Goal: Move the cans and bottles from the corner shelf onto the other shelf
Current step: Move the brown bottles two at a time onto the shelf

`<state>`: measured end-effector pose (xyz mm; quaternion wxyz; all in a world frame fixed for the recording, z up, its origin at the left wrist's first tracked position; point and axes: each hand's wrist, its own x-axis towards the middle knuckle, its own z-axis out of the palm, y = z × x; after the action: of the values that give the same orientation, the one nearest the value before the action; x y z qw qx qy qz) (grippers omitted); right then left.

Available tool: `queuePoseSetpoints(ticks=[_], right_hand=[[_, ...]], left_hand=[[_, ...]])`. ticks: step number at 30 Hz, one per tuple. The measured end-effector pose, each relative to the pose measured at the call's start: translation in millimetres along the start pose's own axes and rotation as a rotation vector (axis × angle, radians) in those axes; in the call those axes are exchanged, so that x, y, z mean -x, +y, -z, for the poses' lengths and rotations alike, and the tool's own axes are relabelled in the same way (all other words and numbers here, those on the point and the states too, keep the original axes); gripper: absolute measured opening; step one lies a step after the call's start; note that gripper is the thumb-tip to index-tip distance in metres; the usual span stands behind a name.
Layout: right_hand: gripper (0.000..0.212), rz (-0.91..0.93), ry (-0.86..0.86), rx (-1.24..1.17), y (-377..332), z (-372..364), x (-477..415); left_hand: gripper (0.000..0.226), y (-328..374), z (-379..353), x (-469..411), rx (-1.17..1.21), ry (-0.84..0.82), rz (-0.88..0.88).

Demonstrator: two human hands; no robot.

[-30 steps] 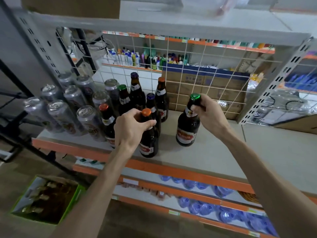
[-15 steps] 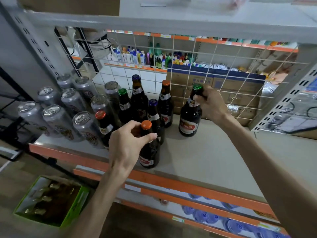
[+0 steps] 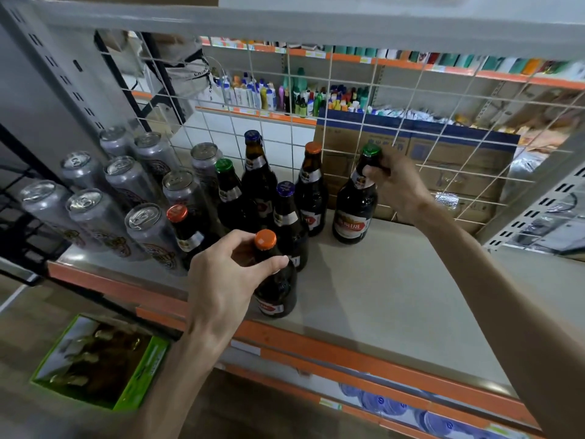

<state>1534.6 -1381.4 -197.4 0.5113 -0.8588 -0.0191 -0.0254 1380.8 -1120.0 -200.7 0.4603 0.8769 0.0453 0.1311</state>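
- Nine silver cans (image 3: 142,229) stood at the left of the shelf (image 3: 380,296), with seven dark bottles (image 3: 258,182) just beside them.
- A green carton (image 3: 139,384) on the floor held more bottles, too blurred to count.
- All cans and bottles stood upright, long axis vertical, caps up.
- The left hand (image 3: 221,286) gripped the neck of the front orange-capped bottle (image 3: 275,296), near the shelf's front edge.
- The right hand (image 3: 399,188) pinched the neck of the rightmost green-capped bottle (image 3: 354,213), close to the wire grid (image 3: 443,172).
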Motion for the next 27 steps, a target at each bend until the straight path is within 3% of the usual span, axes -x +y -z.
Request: queuePoseSetpoints(ticks=[12,19,27], right_hand=[[0.029,0.034,-0.064,0.004,7,3,11],[0.021,0.03,-0.027,0.002,10,-3,13],[0.031,-0.004,0.034,0.058,9,-9,16]], left_hand=[[0.028,7,2,6,-0.013,-0.055,-0.032],[0.028,0,10,4,-0.045,-0.027,-0.013],[0.03,-3,11,2,-0.054,-0.014,-0.039]])
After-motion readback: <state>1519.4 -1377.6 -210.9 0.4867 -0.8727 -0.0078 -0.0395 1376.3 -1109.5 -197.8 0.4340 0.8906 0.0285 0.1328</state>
